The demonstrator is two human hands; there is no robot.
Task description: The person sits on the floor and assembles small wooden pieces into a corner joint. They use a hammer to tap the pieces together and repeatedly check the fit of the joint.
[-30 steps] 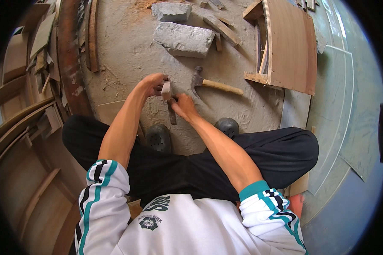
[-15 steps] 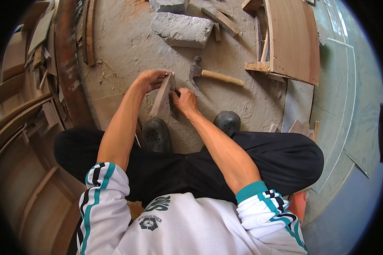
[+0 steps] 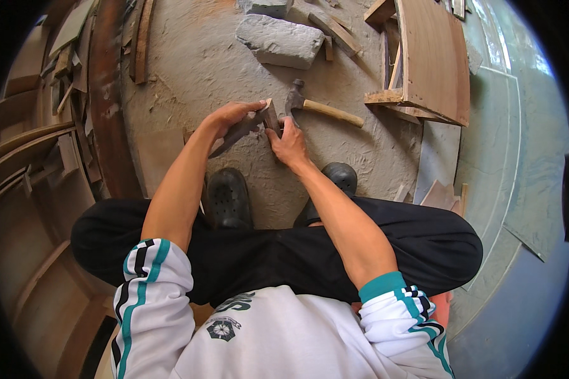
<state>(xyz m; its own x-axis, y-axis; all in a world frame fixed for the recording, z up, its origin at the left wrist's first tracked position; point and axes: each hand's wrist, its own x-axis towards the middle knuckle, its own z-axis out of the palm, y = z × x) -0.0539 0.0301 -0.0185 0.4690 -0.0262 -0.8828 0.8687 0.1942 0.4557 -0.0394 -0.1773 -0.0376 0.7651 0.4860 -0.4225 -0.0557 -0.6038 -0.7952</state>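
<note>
My left hand (image 3: 229, 115) is closed at the upper end of a greyish wooden strip (image 3: 236, 135), which slants down to the left beneath it. The fingertips meet the top of a second, short wooden piece (image 3: 270, 115). My right hand (image 3: 289, 143) pinches that short piece between thumb and fingers. Both pieces come together at an angle just above the floor; how they join is hard to make out. To the right of my hands a claw hammer (image 3: 330, 112) with a wooden handle lies on the floor, its head close to my right fingers.
A pale grey block (image 3: 280, 42) lies beyond my hands, beside wood offcuts (image 3: 334, 33). An open-sided plywood box (image 3: 435, 63) stands at far right, near glass sheets (image 3: 487, 158). Wooden boards (image 3: 38, 208) crowd the left. My dark clogs (image 3: 229, 197) flank the near floor.
The wooden strip has swung from nearly upright to slanting down left. My right hand has moved slightly up and right, turning the short piece more into view. The hammer stays on the floor.
</note>
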